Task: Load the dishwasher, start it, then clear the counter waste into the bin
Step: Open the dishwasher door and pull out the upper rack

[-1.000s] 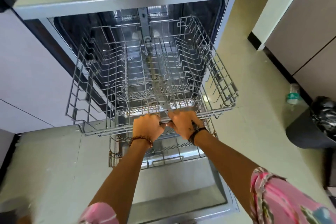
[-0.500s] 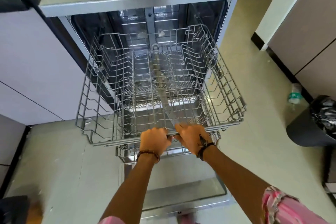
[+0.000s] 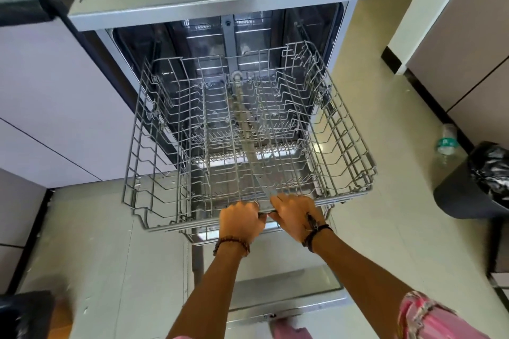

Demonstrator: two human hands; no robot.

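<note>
Both hands [image 3: 268,221] grip the upper rack [image 3: 344,151]; bottle [image 3: 446,143] label unreadable

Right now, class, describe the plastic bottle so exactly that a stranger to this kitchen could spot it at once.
Start at the open dishwasher with its upper rack pulled out, then look right across the tiled floor to the dark bin lined with a black bag. The plastic bottle stands on the floor just left of the bin, near the wall's dark skirting; it is small, clear and green-labelled.
</note>
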